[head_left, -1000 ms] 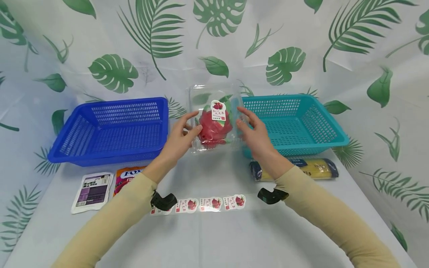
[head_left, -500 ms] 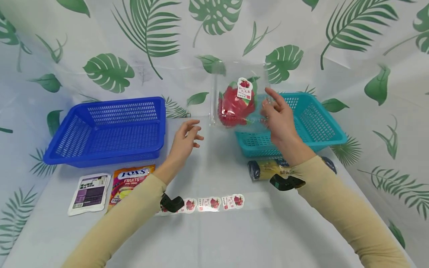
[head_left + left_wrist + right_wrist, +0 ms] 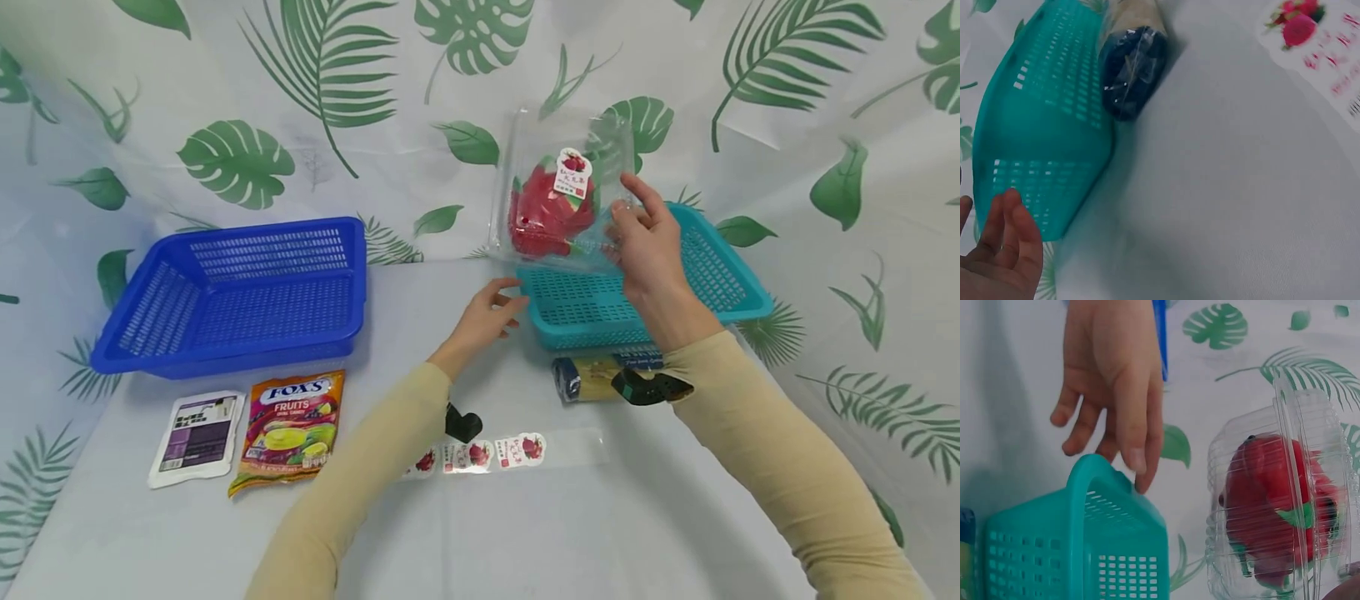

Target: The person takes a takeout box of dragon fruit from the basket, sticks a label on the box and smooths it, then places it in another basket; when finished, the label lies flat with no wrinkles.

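A clear plastic clamshell box holds red dragon fruit with green tips and bears a white label. My right hand grips the box by its right side, above the teal basket. Only a bit of that hand shows at the right wrist view's lower corner. My left hand reaches to the teal basket's left end, fingers loosely extended and holding nothing. In the right wrist view, the left hand's fingertips are right at the basket rim.
A blue basket stands at the left. In front of it lie a white-and-purple packet and an orange candy bag. A spaghetti pack lies before the teal basket. A strip of dragon fruit stickers lies mid-table.
My left hand has let go of the clamshell and moved right to the teal basket's end. The right hand has carried the clamshell up and to the right.
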`<state>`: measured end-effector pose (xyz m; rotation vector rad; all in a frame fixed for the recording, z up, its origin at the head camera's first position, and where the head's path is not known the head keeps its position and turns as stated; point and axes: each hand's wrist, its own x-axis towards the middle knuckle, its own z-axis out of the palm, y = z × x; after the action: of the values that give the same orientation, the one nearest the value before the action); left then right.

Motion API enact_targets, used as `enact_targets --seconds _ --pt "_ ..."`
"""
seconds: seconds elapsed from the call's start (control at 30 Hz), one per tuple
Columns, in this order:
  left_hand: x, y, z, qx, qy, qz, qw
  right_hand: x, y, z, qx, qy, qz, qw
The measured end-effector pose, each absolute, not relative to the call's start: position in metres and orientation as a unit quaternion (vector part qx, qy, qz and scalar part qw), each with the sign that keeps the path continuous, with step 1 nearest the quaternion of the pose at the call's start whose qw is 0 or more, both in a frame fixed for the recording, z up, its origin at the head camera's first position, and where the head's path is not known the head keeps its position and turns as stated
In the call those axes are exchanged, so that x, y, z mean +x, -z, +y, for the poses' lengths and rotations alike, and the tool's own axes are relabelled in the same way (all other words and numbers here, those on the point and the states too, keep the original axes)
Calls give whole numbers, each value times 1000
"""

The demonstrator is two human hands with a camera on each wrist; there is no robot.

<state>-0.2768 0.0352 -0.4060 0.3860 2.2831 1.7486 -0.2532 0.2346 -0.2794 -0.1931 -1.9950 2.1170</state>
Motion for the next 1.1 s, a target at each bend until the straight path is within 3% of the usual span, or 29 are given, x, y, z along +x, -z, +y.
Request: enact_targets --seconds 0.4,1.1 --pt "-284 403 56 128 -642 745 126 -256 286 246 -79 -706 -696 103" --pt "-279 388 60 104 -663 722 171 -261 292 311 -92 -623 -776 43"
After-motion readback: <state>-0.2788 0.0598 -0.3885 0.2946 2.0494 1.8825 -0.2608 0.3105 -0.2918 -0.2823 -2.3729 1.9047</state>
